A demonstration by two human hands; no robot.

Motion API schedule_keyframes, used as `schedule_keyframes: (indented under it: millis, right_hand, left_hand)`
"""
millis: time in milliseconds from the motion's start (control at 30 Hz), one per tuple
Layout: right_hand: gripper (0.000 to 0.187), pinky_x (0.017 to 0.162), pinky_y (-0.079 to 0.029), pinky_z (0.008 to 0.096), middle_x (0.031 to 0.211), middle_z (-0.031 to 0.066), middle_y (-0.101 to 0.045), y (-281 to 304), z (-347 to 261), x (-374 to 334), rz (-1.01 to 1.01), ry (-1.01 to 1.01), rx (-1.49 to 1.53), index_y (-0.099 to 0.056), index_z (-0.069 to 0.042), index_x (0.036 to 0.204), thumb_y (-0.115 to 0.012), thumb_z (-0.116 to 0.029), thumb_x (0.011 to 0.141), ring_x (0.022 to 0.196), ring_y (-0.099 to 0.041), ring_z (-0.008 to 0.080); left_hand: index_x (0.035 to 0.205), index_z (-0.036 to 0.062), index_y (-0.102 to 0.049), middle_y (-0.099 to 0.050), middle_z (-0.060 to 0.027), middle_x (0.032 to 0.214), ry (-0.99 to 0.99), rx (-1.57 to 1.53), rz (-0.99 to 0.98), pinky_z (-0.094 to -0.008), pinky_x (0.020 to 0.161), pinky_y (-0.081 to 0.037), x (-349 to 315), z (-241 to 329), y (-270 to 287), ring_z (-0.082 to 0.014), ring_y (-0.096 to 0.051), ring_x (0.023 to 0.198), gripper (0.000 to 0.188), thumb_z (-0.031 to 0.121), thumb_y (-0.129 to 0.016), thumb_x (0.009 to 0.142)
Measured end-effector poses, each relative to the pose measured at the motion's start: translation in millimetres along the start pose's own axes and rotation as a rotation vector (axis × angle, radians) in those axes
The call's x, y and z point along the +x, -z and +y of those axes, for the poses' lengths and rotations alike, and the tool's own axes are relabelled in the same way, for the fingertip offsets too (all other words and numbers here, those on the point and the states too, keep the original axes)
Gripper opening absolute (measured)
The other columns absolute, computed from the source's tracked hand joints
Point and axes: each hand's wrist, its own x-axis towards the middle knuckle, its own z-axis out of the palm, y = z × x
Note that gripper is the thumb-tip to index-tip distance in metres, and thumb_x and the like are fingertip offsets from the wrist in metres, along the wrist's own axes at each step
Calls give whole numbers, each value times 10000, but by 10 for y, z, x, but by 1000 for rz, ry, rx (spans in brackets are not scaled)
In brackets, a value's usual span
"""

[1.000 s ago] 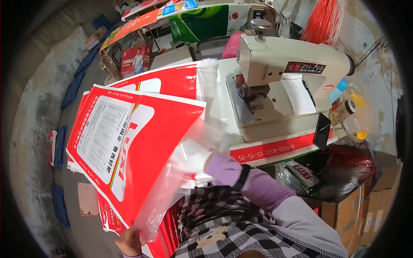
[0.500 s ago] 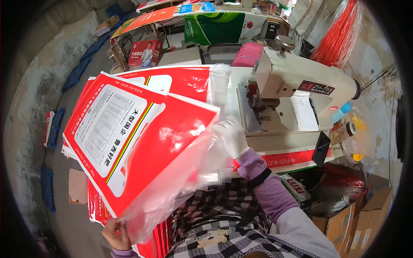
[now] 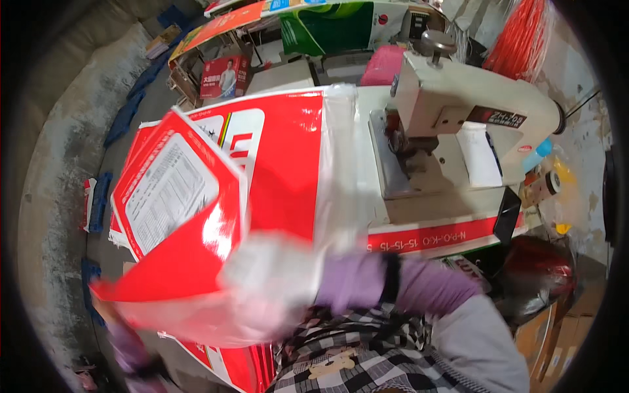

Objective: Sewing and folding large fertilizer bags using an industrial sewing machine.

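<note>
A red and white printed sack with a clear plastic liner is lifted and bent over a pile of like sacks on the table. My right hand, in a white glove and smeared by motion, is at the sack's near right corner, which bends up to it. My left hand, bare and partly hidden, grips the opposite corner at the lower left. The sack's mouth edge and pale liner stretch between the two hands. My right forearm crosses in front of the pile's near edge.
A cream sewing machine stands on the table at the right, with a white notepad and a dark phone nearby. Red thread hangs behind it. More red sacks hang by my lap. A red box lies beyond.
My right hand has swung left and down, bringing the sack's right corner with it. My left hand has moved left and up with its corner. The sack has folded and shows more of the pile.
</note>
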Motion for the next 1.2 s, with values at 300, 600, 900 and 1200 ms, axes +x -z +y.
schedule_keyframes:
  millis: [300,600,900,1200]
  right_hand:
    - [339,728,-531,319,939,208,-667,-414,-564,-2128,687,-1303,261,-603,-63,1208,-549,-185,896,835,-688,295]
    - [354,486,-422,399,581,113,-513,86,-1727,-2996,371,-1401,-381,-701,-154,1067,-600,-38,748,525,-561,298]
    - [331,502,-442,389,630,103,-576,-224,-1630,-3328,447,-1625,23,-700,-259,1081,-594,-107,807,537,-569,281]
    - [409,550,-476,387,713,128,-604,-289,-1256,-2877,544,-1516,121,-639,-206,1186,-550,-91,804,606,-601,300]
  left_hand:
    - [1052,113,-655,-627,-122,1150,-1481,834,-1190,-408,865,-512,-1183,-124,-5156,-339,-617,993,298,61,-578,770]
    - [756,100,-728,-690,-96,751,-807,193,-1802,-329,677,-551,-3249,-1393,-6306,-273,-675,720,258,-72,-573,643]
    - [956,300,-728,-671,-63,810,-1409,506,-1784,-370,654,-544,-3296,-1041,-5963,-269,-655,738,342,70,-625,724]
    - [954,105,-683,-662,-121,945,-1931,781,-1242,-440,705,-515,-3659,-712,-5592,-325,-642,803,269,277,-654,750]
